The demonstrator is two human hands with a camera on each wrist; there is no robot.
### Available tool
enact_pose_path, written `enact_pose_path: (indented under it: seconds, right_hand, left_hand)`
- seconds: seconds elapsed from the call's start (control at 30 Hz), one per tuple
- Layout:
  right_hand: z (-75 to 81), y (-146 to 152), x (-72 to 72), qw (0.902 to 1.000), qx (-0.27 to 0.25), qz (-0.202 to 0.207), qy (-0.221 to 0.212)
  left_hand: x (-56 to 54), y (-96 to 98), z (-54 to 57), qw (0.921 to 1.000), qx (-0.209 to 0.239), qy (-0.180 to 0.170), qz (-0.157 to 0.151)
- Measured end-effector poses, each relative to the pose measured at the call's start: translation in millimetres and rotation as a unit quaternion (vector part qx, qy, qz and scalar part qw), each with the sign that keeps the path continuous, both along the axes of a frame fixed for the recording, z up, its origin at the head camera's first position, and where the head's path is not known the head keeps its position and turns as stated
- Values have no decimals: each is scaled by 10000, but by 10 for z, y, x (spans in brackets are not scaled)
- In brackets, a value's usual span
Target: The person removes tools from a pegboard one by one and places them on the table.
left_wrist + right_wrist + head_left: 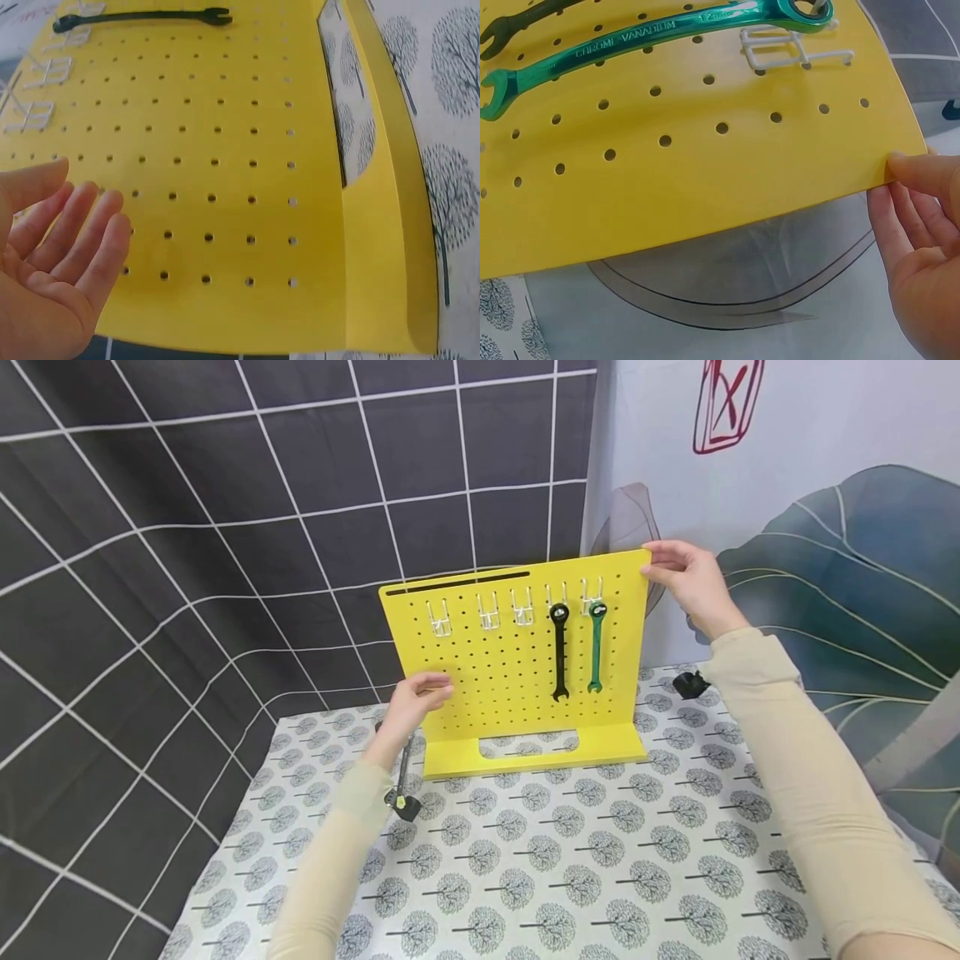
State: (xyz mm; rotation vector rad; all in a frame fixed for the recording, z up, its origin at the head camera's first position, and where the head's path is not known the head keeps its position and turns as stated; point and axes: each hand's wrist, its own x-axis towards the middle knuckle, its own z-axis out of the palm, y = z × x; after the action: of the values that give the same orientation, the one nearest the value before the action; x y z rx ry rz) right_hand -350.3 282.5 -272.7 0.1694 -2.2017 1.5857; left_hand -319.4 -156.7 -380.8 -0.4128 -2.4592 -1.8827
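A yellow pegboard (501,664) stands upright on its foot on the table. My right hand (692,583) pinches its top right corner, thumb on the front face and fingers behind, as the right wrist view shows. My left hand (420,700) is beside the board's left edge, holding nothing, its fingers (84,225) loosely bent. On the right half of the board hang a black wrench (559,652) and a green wrench (637,43), ring ends up on white hooks. Several white wire hooks (489,612) line the upper part, those on the left bare.
The table (517,889) has a white cloth with a tree print. A dark curtain (315,552) with a white grid rises behind and at left. At right hangs a pale cloth (660,435) with large leaf shapes. The board's foot has a long cutout.
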Motion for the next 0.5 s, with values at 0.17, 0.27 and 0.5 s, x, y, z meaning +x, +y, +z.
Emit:
enact_pose_path:
  seconds: [0.17,0.27,0.5]
  right_hand:
    - [1,-9,0,10000,37,16,-17]
    - [0,-10,8,10000,73,1,-40]
    - [15,-8,11,9999,91,-50,-66]
  left_hand:
    - [-3,131,18,9999,33,2,-167]
    - [-7,234,25,9996,51,-2,-268]
    - [-20,465,35,9983,97,-34,-566]
